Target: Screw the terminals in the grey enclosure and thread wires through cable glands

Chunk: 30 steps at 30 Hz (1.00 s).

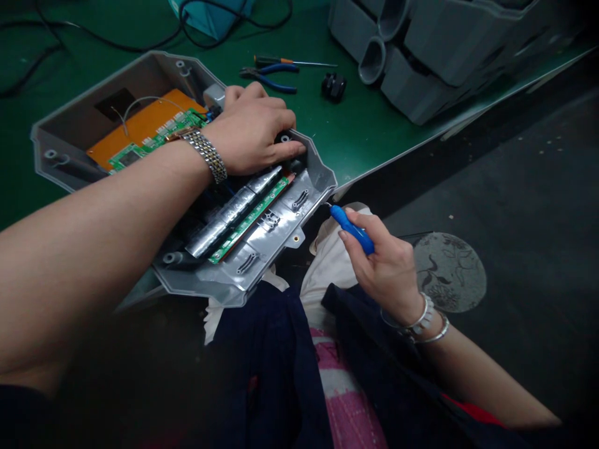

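Lap: 1 person, dark jacket, white and pink clothing under the housing's near edge.
Right hand [388, 259]: 1, closed round 1 blue-handled tool [353, 229]; tip just beside the housing's rim, contact unclear.
Right wrist: 2 bracelets [427, 315], roughly; overlap blurs count.
Stool seat [453, 271]: 1, round, patterned, beyond right forearm.
Gray housing [269, 243]: 1, open side up, partly on table, near end jutting past table edge above lap.
Housing tab: 1, with hole, near wall.
Strip board [250, 219]: 1, green, along housing's near inner side.
Left hand [255, 125]: 1, half-curled over housing's wall, touching; thumb inside; fingertips hidden, can't tell how firm.
Left wrist: 1 watch [206, 151], metal band.
Circuit board [154, 140]: 1, green, on 1 orange panel [110, 148], housing's far half.
Table [309, 37]: 1, green.
Loose on table: 1 pliers [276, 68], 1 screwdriver [285, 61], 1 black part [334, 86].
Stacked housings [458, 43]: gray, at least 2, exact count unclear.
Far end: black cable [135, 49], count unclear; 1 teal item [213, 19], cropped.
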Each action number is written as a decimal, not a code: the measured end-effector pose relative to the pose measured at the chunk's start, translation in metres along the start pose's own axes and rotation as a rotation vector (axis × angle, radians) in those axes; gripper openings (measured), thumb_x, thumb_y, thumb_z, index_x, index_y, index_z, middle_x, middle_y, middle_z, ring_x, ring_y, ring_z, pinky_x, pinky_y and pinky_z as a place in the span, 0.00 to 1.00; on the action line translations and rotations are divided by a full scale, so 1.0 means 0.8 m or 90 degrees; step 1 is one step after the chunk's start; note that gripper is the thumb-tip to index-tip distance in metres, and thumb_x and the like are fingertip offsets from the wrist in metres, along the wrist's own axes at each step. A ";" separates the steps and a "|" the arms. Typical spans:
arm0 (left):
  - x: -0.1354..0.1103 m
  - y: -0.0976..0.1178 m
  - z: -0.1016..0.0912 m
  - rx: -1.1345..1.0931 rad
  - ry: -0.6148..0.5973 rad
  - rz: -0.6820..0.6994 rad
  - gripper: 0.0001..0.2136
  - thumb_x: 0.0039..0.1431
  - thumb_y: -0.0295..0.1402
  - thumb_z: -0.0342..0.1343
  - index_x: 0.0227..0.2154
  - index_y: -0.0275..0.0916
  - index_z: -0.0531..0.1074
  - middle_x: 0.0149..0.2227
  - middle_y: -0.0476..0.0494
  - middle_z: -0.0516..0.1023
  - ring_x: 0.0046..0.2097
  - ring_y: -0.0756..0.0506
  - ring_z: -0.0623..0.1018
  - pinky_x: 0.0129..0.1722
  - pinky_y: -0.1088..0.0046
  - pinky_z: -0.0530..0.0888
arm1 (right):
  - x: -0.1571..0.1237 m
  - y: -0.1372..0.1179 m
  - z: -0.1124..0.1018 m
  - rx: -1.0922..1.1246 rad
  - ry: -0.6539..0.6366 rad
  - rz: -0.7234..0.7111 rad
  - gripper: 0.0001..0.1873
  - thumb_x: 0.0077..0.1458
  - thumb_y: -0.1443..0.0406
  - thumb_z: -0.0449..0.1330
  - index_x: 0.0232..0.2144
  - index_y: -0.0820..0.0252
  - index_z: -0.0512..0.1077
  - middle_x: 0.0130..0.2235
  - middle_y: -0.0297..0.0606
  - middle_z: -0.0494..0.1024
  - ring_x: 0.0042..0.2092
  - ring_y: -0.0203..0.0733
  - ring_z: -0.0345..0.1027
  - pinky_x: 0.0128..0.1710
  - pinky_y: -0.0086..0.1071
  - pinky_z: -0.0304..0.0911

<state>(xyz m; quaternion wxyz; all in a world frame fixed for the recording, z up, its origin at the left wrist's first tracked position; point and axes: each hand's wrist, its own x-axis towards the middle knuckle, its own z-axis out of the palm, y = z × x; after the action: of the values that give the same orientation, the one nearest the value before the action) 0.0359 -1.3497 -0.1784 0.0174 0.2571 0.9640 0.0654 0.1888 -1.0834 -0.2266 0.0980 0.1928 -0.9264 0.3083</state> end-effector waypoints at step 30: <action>0.001 -0.005 0.003 0.019 0.011 0.016 0.27 0.65 0.59 0.38 0.41 0.46 0.74 0.43 0.38 0.73 0.47 0.35 0.63 0.44 0.51 0.56 | 0.000 -0.027 -0.019 -0.083 -0.136 0.018 0.18 0.69 0.60 0.55 0.57 0.58 0.72 0.42 0.40 0.83 0.37 0.42 0.78 0.35 0.32 0.68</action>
<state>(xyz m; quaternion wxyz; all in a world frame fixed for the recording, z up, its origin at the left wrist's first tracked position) 0.0336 -1.3527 -0.1817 0.0047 0.2686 0.9618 0.0534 0.1990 -1.0899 -0.2033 0.0066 0.2047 -0.9522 0.2266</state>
